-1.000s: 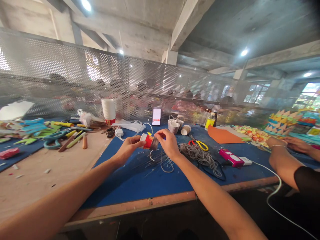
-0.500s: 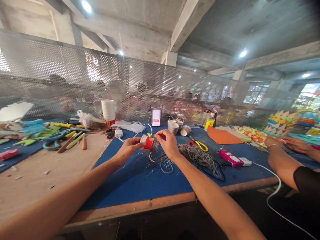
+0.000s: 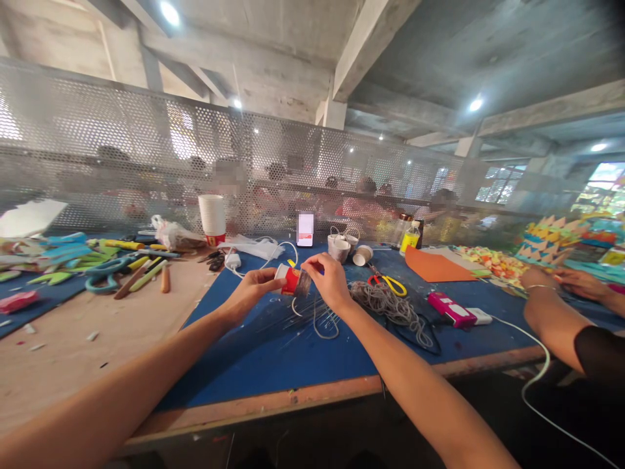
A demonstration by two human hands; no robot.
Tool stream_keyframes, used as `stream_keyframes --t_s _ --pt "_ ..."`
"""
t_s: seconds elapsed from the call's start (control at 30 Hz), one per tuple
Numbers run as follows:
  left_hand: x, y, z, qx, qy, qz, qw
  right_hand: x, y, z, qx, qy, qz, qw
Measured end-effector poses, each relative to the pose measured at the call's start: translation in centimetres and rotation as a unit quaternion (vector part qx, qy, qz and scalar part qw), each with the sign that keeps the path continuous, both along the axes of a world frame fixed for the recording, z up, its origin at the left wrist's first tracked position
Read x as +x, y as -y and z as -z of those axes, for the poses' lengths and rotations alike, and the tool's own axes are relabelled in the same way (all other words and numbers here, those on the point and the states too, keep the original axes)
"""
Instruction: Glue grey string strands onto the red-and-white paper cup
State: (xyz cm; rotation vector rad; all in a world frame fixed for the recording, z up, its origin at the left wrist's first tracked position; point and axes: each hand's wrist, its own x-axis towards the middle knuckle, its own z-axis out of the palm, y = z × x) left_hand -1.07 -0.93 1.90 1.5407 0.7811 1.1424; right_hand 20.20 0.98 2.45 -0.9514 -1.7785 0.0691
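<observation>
A red and white paper cup (image 3: pixel 291 280) lies tilted on its side in my left hand (image 3: pixel 251 293), whose thumb and fingers grip its white end. Grey cord is wrapped round the cup's other end. My right hand (image 3: pixel 329 280) is closed in a pinch at that wrapped end; what its fingertips hold is too small to make out. Below the hands, a loop of grey cord (image 3: pixel 326 337) hangs to the blue mat. It seems to lead towards a tangled heap of grey cord (image 3: pixel 390 306) right of my right hand.
Behind stand a phone (image 3: pixel 305 230), wrapped cups (image 3: pixel 339 246) and a tall cup stack (image 3: pixel 212 218). Yellow-handled scissors (image 3: pixel 394 285), a magenta device (image 3: pixel 452 309) and orange paper (image 3: pixel 437 264) lie right. Tools (image 3: pixel 141 277) lie left. Another person's hands (image 3: pixel 581 283) are at far right.
</observation>
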Motion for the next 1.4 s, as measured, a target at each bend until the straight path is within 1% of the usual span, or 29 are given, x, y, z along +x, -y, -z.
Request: stream_keyframes --t_s 0.5,0.7,1.03,1.4 --pt "-0.09 -0.37 0.31 -0.01 0.004 0.008 1.0 0.14 -0.32 0.27 0.005 0.004 -0.003 1.0" --pt "-0.2 -0.29 0.21 -0.002 -0.002 0.0 1.0 0.12 -0.6 0.46 0.012 0.0 -0.011 1.0" --pt "0.14 -0.02 0.0 -0.004 -0.012 -0.014 1.0 0.04 -0.36 0.47 0.001 -0.011 -0.02 1.0" --pt "0.02 -0.03 0.09 0.005 -0.024 -0.025 0.999 0.0 -0.34 0.47 -0.007 0.008 0.002 1.0"
